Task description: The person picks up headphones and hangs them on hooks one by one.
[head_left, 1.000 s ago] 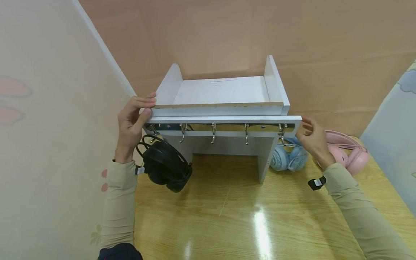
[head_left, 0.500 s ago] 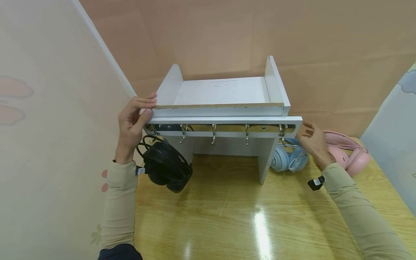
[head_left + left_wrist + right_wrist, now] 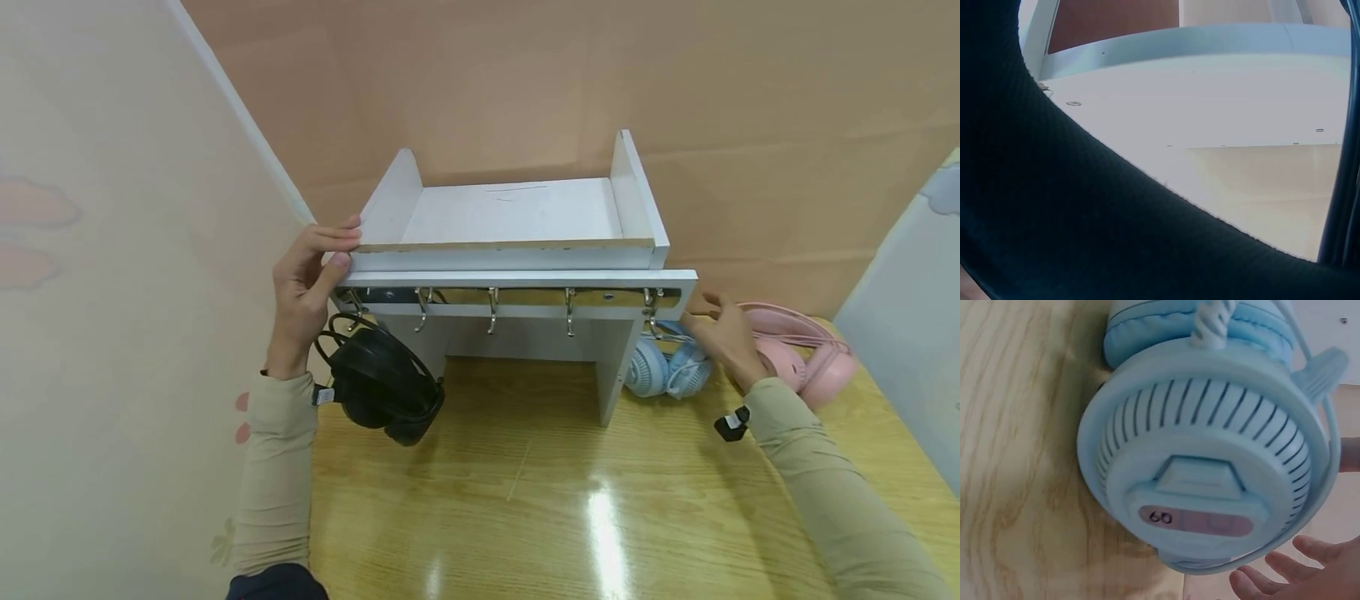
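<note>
In the head view my left hand (image 3: 298, 292) grips the left end of a small white shelf (image 3: 517, 258), thumb in front and fingers on top. Just beneath that hand, black headphones (image 3: 386, 379) hang at the leftmost hook; their dark padding (image 3: 1116, 212) fills much of the left wrist view. My right hand (image 3: 723, 340) is at the shelf's right end, beside blue headphones (image 3: 666, 368) on the table. In the right wrist view its fingers (image 3: 1285, 569) are spread near a blue ear cup (image 3: 1204, 462) marked 60. Whether they touch it, I cannot tell.
A metal strip with several hooks (image 3: 492, 310) runs along the shelf's front. Pink headphones (image 3: 806, 367) lie right of my right hand on the wooden table (image 3: 525, 517). Walls stand close at the left (image 3: 135, 333) and right (image 3: 915, 292), with brown paper (image 3: 510, 83) behind.
My right hand has shifted slightly down from the shelf's right end toward the blue headphones. The left hand and the black headphones stay where they were.
</note>
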Tool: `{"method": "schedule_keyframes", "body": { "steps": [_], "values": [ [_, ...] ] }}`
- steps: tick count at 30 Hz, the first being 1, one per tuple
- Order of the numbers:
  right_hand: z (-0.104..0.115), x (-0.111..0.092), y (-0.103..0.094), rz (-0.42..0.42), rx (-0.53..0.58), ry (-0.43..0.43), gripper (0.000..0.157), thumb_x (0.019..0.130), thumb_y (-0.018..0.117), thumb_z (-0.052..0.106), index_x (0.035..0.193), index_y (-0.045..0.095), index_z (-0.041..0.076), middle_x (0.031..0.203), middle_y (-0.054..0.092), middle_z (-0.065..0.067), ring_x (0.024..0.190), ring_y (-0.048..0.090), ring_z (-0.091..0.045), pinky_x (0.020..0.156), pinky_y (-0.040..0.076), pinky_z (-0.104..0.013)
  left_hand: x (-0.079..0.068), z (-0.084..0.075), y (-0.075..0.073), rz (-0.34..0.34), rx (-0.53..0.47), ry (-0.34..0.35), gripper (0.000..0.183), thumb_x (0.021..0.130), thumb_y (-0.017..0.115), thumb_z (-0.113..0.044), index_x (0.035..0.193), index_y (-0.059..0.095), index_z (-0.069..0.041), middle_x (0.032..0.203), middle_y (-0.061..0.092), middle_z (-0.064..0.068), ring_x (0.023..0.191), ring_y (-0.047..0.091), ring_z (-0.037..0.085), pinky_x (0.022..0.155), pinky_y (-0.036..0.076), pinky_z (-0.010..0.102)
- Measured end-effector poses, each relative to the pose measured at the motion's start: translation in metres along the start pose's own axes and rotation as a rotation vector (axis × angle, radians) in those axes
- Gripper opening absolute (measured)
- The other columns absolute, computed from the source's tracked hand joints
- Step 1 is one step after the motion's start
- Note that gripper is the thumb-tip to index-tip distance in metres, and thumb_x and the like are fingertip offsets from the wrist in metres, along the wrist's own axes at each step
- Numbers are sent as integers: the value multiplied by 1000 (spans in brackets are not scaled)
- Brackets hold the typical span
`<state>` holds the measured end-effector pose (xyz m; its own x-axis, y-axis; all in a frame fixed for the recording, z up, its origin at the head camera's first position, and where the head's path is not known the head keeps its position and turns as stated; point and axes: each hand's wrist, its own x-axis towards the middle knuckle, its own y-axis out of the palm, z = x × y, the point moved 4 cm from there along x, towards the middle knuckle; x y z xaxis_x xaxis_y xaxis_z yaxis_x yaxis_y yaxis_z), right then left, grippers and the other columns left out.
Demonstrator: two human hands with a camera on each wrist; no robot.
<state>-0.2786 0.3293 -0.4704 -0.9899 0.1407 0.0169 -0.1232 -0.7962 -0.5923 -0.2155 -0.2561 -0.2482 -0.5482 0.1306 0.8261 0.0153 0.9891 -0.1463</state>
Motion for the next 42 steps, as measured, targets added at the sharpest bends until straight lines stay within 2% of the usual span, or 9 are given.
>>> {"method": "schedule_keyframes", "body": {
  "steps": [3, 8, 13, 18, 24, 32, 42],
  "values": [
    [-3, 1, 3, 24, -49, -12, 98, 101, 62, 56, 167, 21, -4, 168, 29, -35, 149, 35, -62, 117, 36, -77, 0, -1, -1, -4, -7, 1, 16, 100, 60, 7, 108, 66, 19, 116, 76, 7, 133, 67, 30, 115, 55, 38],
    [-7, 1, 6, 101, -106, 20, 103, 102, 62, 58, 166, 15, -8, 168, 23, -40, 146, 33, -65, 116, 35, -78, 0, -1, 0, 1, -12, 2, 16, 100, 60, 7, 108, 66, 20, 116, 76, 7, 134, 67, 30, 117, 54, 40],
    [-9, 1, 9, 145, -126, 41, 106, 101, 60, 61, 166, 14, -9, 168, 21, -41, 146, 33, -65, 117, 35, -78, -1, -1, 0, 4, -1, 6, 17, 100, 60, 5, 108, 66, 20, 116, 76, 6, 134, 67, 30, 118, 53, 41],
    [-13, 1, 11, 155, -124, 53, 106, 101, 61, 61, 164, 17, -12, 164, 25, -44, 146, 31, -66, 119, 32, -77, -1, -1, 0, 4, -4, 8, 17, 100, 60, 6, 108, 66, 20, 116, 76, 7, 133, 67, 31, 119, 52, 42],
    [-16, 0, 13, 163, -98, 65, 100, 101, 62, 59, 164, 23, -9, 161, 25, -48, 147, 28, -68, 120, 31, -78, 0, 0, 1, 7, -6, 15, 17, 99, 61, 6, 108, 67, 20, 116, 76, 7, 134, 67, 31, 119, 52, 42],
    [-16, 2, 13, 195, -96, 88, 99, 103, 61, 56, 164, 22, -10, 165, 21, -44, 150, 25, -66, 122, 28, -76, 0, 0, 0, 3, 1, 13, 17, 100, 60, 6, 108, 66, 20, 115, 76, 9, 134, 67, 31, 120, 51, 44],
    [-19, 5, 13, 173, -71, 78, 93, 102, 65, 50, 162, 27, -11, 164, 25, -44, 149, 27, -65, 123, 29, -75, 1, -1, 0, -1, -8, 14, 17, 99, 59, 8, 108, 67, 19, 115, 76, 9, 134, 67, 30, 121, 50, 45]
  ]
}}
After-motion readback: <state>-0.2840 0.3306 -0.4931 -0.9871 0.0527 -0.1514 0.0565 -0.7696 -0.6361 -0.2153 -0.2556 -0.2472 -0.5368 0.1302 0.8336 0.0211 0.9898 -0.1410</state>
